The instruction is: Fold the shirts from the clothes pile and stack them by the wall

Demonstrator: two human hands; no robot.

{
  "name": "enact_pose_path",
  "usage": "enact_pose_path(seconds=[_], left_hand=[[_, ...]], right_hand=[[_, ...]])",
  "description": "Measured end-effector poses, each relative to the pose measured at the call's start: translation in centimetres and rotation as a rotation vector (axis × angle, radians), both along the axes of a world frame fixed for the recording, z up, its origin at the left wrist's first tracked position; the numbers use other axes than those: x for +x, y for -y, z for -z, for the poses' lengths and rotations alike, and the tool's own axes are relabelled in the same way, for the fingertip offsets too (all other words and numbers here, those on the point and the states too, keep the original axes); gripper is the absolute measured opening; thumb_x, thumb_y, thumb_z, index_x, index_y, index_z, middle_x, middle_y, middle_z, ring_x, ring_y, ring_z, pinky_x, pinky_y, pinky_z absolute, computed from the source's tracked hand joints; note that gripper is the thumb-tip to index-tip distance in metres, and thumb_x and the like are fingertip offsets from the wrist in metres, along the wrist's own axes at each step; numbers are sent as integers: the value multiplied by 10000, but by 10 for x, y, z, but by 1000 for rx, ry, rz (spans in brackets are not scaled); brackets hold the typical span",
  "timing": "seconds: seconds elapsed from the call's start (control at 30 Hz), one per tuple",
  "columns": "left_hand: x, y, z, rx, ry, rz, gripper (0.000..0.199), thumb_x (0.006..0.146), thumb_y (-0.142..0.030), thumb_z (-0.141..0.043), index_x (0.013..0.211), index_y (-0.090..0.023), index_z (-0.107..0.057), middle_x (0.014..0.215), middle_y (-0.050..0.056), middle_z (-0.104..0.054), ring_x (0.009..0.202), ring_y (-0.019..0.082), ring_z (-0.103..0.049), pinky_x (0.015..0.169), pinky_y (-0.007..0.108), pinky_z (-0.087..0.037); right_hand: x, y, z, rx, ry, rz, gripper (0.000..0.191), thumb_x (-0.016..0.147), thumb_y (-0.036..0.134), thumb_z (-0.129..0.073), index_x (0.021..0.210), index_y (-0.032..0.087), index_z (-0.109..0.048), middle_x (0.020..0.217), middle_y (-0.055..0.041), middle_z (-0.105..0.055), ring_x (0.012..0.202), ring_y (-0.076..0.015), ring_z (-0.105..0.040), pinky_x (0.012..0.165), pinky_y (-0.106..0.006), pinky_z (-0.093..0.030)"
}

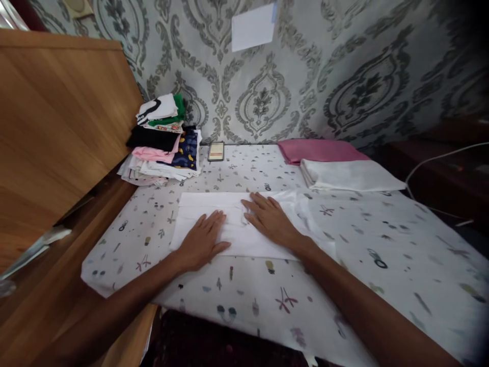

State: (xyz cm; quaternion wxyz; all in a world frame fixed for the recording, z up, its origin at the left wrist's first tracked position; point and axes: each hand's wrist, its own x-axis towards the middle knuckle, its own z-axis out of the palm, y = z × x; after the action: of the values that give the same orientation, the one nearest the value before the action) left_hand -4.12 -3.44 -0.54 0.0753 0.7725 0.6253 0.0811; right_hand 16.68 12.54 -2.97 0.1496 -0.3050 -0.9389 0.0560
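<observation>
A white folded garment [237, 239] lies flat in a long rectangle on the patterned sheet [244, 290]. My left hand [202, 239] rests palm down on its left half, thumb stretched out to the side. On the right half lies my right hand [269, 216], fingers extended and pointing left, pressing the cloth. Neither hand grips anything. Small creases show near my right fingertips, and the right end of the cloth looks looser, partly hidden by my right wrist.
A stack of folded clothes [164, 142] stands at the back left beside a wooden panel [64, 127]. Next to it lies a small framed card [216, 152]. A folded pink cloth [321, 150] and a folded white cloth [351, 175] lie at the back right, near a white cable [439, 157].
</observation>
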Motion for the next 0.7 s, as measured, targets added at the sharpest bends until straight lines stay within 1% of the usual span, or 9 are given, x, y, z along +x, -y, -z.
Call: enact_pose_path(seconds=[0.07,0.13,0.23,0.33,0.4,0.47,0.57,0.63,0.7], left_hand=[[-10,7,0,24,-12,-51,601,1011,-518,-291,1499,-167,-272,1596,151,-334,1508,244,-219,1209,491,-197],[-19,12,-4,48,-12,-116,524,1011,-462,-330,1447,-172,-356,1536,151,-419,1451,265,-323,1168,494,-262],[-36,16,-16,76,-8,-249,369,983,-379,-396,1267,-177,-519,1280,139,-587,1197,289,-509,1013,491,-398],[-55,17,-28,21,59,-347,252,928,-410,-479,1017,-197,-582,1004,82,-619,981,272,-529,868,438,-438],[-67,16,-32,-38,141,-383,233,874,-443,-541,877,-211,-564,907,52,-602,920,256,-522,805,392,-436],[-76,16,-32,-69,223,-403,234,821,-438,-582,774,-216,-524,845,32,-578,872,237,-520,748,349,-422],[-84,16,-30,-111,399,-436,233,780,-415,-600,745,-222,-475,763,-9,-539,750,190,-507,650,294,-387],[-83,17,-31,-122,510,-468,246,775,-433,-609,800,-226,-478,761,-26,-547,705,171,-502,621,276,-379],[-79,19,-34,-98,561,-493,261,790,-451,-597,886,-231,-494,801,-23,-588,710,170,-518,641,280,-398]], right_hand=[[1,-1,1,11,-24,-3,534,1017,487,-295,1414,214,-526,1523,-154,-448,1440,-297,-364,1144,-560,-298],[1,-2,2,8,-43,-1,516,1014,478,-310,1402,226,-537,1510,-141,-469,1431,-287,-382,1148,-553,-300],[1,-2,1,-13,-43,0,497,1013,452,-327,1387,213,-550,1503,-144,-475,1427,-289,-387,1151,-550,-298],[1,-2,-1,-28,-42,-9,490,1011,440,-333,1368,197,-566,1488,-159,-488,1417,-299,-399,1143,-561,-304],[1,-2,-2,-36,-42,-8,489,1011,441,-331,1367,202,-565,1481,-155,-495,1414,-301,-402,1135,-564,-314],[0,-2,-3,-42,-38,2,491,1009,445,-331,1370,204,-561,1482,-150,-494,1415,-301,-400,1132,-560,-319],[-1,-2,-4,-47,-29,9,498,1008,445,-329,1376,195,-552,1482,-153,-493,1416,-299,-397,1133,-554,-317],[-3,-1,-4,-47,-27,10,499,1008,439,-323,1378,193,-549,1482,-154,-493,1415,-297,-399,1135,-555,-313],[-4,0,-5,-43,-27,15,495,1007,437,-321,1377,200,-550,1483,-150,-494,1414,-297,-401,1133,-555,-315]])
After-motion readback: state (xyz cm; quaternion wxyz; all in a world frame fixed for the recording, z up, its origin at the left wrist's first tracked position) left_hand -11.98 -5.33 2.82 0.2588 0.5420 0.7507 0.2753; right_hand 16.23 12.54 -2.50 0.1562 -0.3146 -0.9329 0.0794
